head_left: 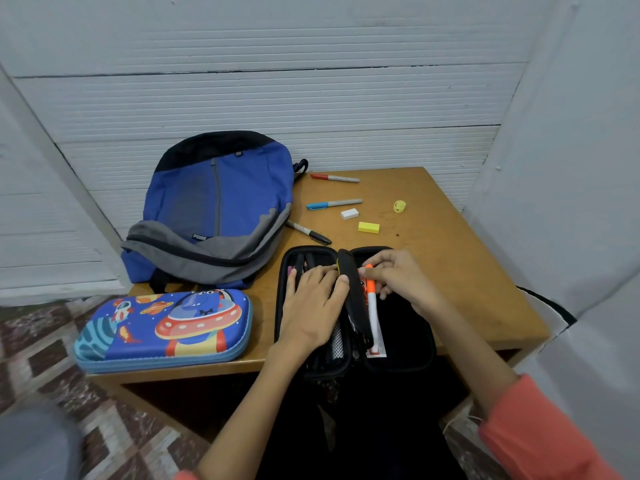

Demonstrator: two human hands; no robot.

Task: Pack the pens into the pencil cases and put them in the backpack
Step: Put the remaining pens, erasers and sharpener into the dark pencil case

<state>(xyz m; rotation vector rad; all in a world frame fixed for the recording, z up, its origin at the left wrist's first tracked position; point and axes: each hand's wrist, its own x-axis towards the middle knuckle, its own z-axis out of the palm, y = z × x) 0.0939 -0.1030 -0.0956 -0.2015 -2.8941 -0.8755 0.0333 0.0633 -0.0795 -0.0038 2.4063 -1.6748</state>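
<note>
A black pencil case lies open at the table's front edge, with a black middle flap standing up. My left hand rests on the left half, thumb against the flap. My right hand pinches the top of an orange-and-white marker that lies in the right half beside the flap. A blue space-themed pencil case lies closed at the front left. The blue and grey backpack lies flat at the back left, zipped. Red, blue and black markers lie loose behind the open case.
A white eraser, a yellow eraser and a small yellow sharpener lie on the wooden table. White walls close in behind and on the right. Patterned floor shows at the left.
</note>
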